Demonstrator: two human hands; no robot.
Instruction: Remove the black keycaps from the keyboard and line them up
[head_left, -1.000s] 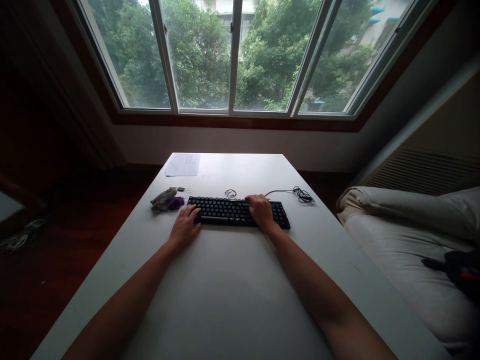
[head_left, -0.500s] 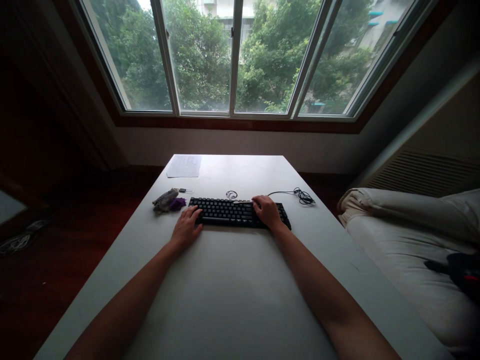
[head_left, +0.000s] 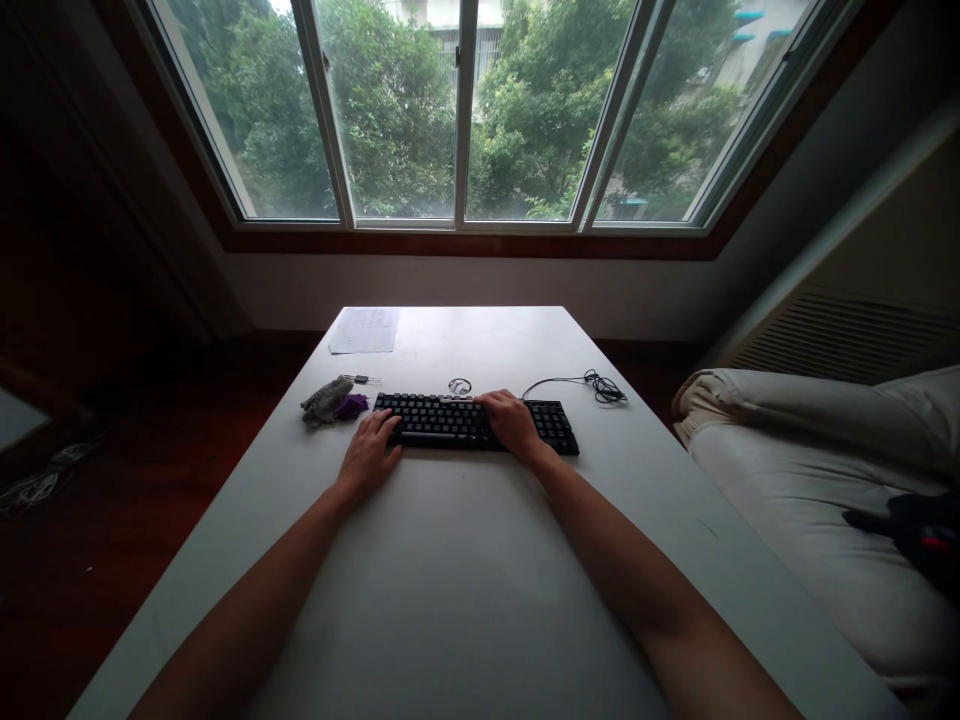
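Note:
A black keyboard (head_left: 442, 425) lies across the white table. My left hand (head_left: 367, 450) rests at its left end, fingers spread and laid over the edge, with the thumb on the tabletop. Over the right-middle keys, my right hand (head_left: 510, 418) has its fingers closed together near the back edge. A thin, light-coloured stick (head_left: 456, 398) seems to stick out leftward from those fingers; its kind is too small to make out. Just behind the keyboard is a small dark ring-shaped item (head_left: 460, 385).
Left of the keyboard lie a grey fuzzy bundle (head_left: 327, 400), a purple cloth (head_left: 351, 406) and a small dark piece (head_left: 361, 379). A coiled black cable (head_left: 604, 388) sits at right, paper (head_left: 364, 330) at the back left. A pale couch (head_left: 795, 480) flanks the table.
My right hand has moved left along the keyboard, with the thin stick, uncovering keys at the right end. My left hand stays in place on the keyboard. The view has shifted slightly.

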